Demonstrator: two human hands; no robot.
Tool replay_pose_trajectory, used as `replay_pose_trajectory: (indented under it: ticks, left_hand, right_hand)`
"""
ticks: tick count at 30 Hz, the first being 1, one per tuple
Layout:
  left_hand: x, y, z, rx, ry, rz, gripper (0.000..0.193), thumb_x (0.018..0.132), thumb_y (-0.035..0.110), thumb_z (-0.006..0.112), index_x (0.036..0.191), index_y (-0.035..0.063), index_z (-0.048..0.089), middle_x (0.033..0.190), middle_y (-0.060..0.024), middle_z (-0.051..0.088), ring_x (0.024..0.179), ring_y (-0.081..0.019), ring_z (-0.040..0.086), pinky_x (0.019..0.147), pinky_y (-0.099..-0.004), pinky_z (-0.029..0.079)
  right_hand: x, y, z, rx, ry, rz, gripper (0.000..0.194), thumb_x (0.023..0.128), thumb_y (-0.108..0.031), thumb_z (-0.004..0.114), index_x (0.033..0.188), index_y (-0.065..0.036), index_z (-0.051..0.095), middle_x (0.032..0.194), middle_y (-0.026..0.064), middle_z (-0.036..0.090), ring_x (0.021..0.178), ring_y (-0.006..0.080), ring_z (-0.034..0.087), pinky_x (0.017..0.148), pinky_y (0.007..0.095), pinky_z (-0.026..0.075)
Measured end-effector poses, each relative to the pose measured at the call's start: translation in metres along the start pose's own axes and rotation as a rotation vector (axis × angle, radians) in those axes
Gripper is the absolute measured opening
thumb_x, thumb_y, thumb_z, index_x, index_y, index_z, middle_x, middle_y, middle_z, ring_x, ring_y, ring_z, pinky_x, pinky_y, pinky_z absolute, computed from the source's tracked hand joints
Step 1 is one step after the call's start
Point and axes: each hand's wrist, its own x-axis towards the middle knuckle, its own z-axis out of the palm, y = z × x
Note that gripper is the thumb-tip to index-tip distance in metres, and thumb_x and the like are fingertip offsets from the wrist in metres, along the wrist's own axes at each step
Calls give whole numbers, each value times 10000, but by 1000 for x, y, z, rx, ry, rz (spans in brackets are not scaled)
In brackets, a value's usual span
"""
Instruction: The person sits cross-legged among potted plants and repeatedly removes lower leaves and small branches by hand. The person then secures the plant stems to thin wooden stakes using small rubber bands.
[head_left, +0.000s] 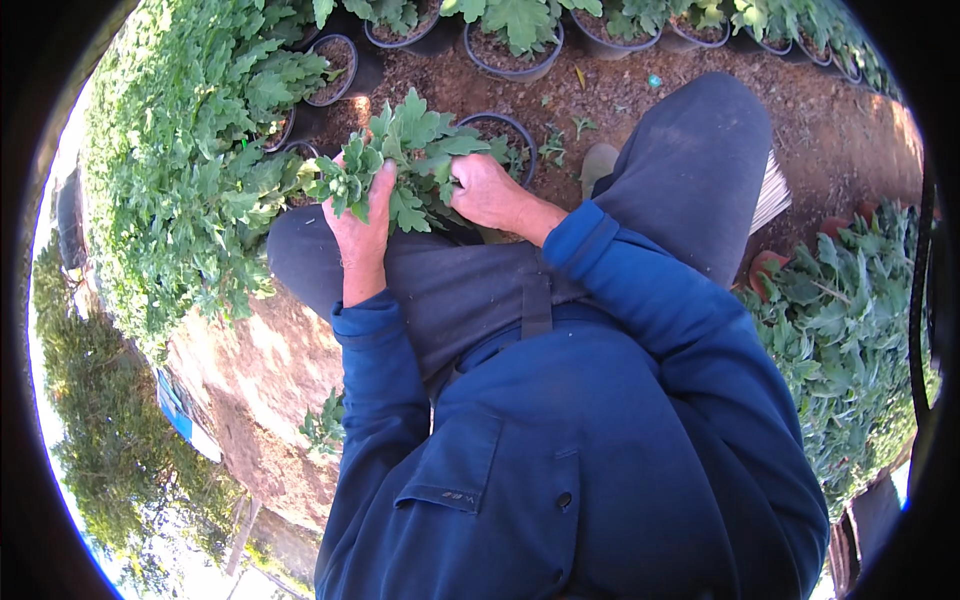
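Note:
A leafy green plant with lobed leaves (412, 139), like a chrysanthemum, stands between my two hands in front of my lap. My left hand (358, 236) is wrapped around its left side, thumb up against a leafy tip with small buds. On the other side my right hand (491, 193) has its fingers curled in at the leaves and stems, with the fingertips partly hidden by foliage. Just behind the right hand is a round dark plastic pot (532, 154), its rim partly covered by leaves. Whether the held plant is rooted in that pot cannot be seen.
More potted plants (517, 73) line the far side, and dense foliage (180, 165) crowds the left. Plucked-looking leaf pieces (553, 144) lie on the brown soil (825, 142). Plants in reddish pots (766, 271) stand at right. My bent knees flank the work.

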Motion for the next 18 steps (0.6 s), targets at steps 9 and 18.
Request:
replay_pose_trajectory:
  ticks: [9, 18]
  left_hand:
    - [-2, -2, 1, -12, 38, -6, 256, 841, 60, 726, 1073, -17, 649, 1006, -61, 672, 893, -158, 613, 833, -309, 478]
    - [-4, 3, 3, -12, 46, -42, 225, 847, 69, 722, 1044, -8, 644, 983, -60, 669, 884, -168, 608, 818, -316, 476]
  right_hand:
    - [-1, -20, 21, -224, 269, -99, 295, 735, -31, 647, 1029, -44, 632, 965, 198, 662, 873, 408, 650, 746, 477, 527]
    - [2, -22, 20, -405, 313, -180, 176, 703, -9, 634, 868, -24, 575, 790, 177, 645, 694, 380, 667, 600, 474, 539]
